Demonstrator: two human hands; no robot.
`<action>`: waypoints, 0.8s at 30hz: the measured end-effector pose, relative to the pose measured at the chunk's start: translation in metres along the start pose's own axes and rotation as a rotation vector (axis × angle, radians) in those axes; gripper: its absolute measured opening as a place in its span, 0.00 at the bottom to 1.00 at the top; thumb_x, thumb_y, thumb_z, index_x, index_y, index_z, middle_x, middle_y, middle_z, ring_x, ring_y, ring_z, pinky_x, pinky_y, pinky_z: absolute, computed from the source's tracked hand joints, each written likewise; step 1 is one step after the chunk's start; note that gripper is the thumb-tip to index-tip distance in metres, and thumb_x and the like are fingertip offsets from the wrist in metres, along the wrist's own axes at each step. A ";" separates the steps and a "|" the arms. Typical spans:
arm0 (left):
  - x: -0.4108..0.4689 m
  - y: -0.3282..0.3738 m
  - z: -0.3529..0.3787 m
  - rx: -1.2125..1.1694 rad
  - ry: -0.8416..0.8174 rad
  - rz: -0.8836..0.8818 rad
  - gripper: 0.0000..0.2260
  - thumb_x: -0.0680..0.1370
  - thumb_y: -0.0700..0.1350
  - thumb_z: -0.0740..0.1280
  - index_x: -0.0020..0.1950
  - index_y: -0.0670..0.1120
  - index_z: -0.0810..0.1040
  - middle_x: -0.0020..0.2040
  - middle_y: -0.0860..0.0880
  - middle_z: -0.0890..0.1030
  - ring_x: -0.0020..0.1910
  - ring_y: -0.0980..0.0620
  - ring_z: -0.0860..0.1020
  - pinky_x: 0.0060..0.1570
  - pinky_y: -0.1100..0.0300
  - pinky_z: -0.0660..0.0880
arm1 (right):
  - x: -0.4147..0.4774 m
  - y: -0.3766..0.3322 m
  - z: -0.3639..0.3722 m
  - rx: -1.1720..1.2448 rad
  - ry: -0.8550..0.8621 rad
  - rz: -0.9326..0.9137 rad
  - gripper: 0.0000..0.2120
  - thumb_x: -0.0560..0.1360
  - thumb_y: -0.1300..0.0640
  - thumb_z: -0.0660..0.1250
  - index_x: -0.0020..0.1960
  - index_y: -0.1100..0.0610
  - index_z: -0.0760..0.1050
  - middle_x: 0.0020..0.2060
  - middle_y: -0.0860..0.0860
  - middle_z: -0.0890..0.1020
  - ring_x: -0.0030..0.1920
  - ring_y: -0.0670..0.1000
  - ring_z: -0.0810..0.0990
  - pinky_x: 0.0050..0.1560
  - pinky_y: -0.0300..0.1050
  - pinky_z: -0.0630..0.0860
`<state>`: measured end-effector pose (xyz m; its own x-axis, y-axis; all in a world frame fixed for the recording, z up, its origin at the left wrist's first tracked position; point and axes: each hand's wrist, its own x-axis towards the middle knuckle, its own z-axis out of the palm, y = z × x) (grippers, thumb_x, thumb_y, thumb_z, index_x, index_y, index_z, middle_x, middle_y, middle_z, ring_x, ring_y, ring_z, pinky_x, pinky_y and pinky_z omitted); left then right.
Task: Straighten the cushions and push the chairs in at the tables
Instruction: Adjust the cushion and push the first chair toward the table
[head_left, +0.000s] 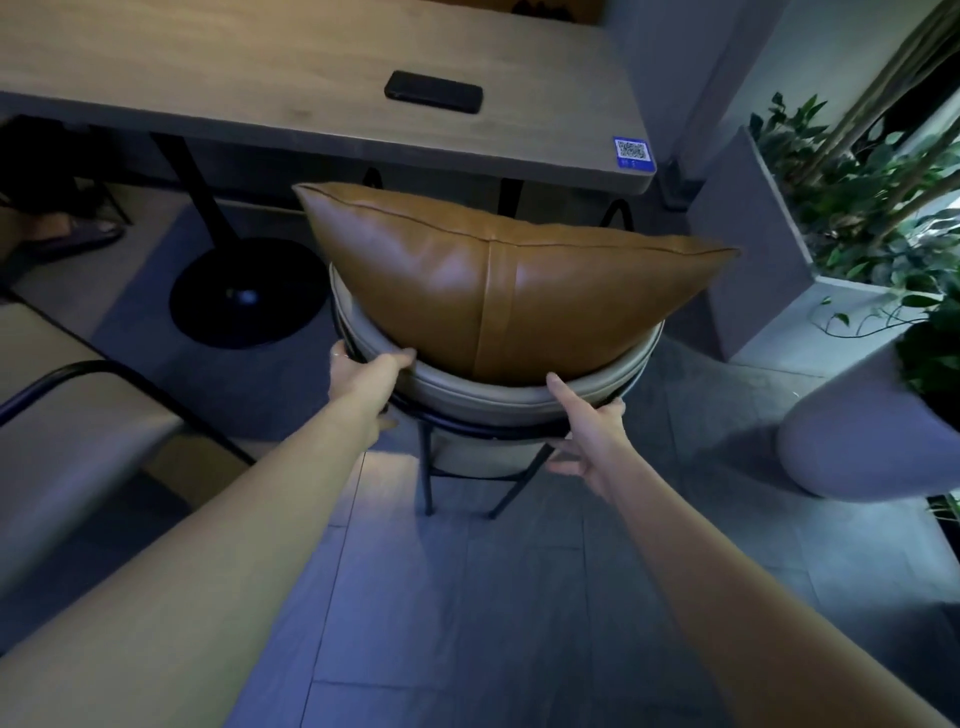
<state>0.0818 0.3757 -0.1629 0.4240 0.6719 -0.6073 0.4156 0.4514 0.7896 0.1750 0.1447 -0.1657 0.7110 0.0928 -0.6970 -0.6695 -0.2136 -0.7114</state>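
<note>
- Step in hand — pushing in the chair (498, 400); its tan cushion (498, 280) stands upright against the backrest, just short of the table (291, 67).
- Left hand (363, 371) and right hand (592, 431) are each curled round the backrest rim.
- Next, likely, an even forward shove — legs straight under the tabletop.

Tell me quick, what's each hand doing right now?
Left hand: closed on the chair back, thumb over its padded rim.
Right hand: gripping the chair back, fingers wrapped around the black frame, thumb against the brown cushion.

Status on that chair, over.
Left hand and right hand gripping chair back. Brown cushion upright. Table ahead, path clear.
</note>
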 end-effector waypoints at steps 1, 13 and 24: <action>-0.005 -0.003 0.002 -0.001 -0.050 -0.019 0.47 0.71 0.50 0.78 0.83 0.58 0.53 0.78 0.44 0.68 0.69 0.34 0.73 0.57 0.41 0.78 | 0.000 0.000 -0.005 -0.008 0.005 0.000 0.57 0.71 0.38 0.77 0.83 0.44 0.39 0.78 0.56 0.68 0.67 0.64 0.79 0.56 0.67 0.82; 0.005 -0.002 0.004 -0.106 -0.167 -0.003 0.43 0.73 0.45 0.78 0.82 0.58 0.59 0.76 0.50 0.72 0.67 0.42 0.76 0.52 0.41 0.82 | 0.027 -0.035 -0.027 0.092 0.059 -0.020 0.36 0.78 0.51 0.73 0.79 0.57 0.60 0.71 0.59 0.71 0.56 0.68 0.82 0.46 0.60 0.84; 0.021 0.013 0.006 -0.070 -0.176 0.019 0.40 0.74 0.46 0.78 0.81 0.57 0.60 0.72 0.49 0.77 0.65 0.43 0.78 0.54 0.42 0.82 | 0.036 -0.049 -0.012 0.070 0.117 -0.017 0.32 0.79 0.56 0.72 0.77 0.59 0.62 0.77 0.63 0.67 0.64 0.75 0.76 0.47 0.67 0.84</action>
<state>0.1016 0.3923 -0.1660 0.5680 0.5701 -0.5936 0.3519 0.4837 0.8014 0.2365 0.1468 -0.1549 0.7395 -0.0188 -0.6728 -0.6680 -0.1437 -0.7302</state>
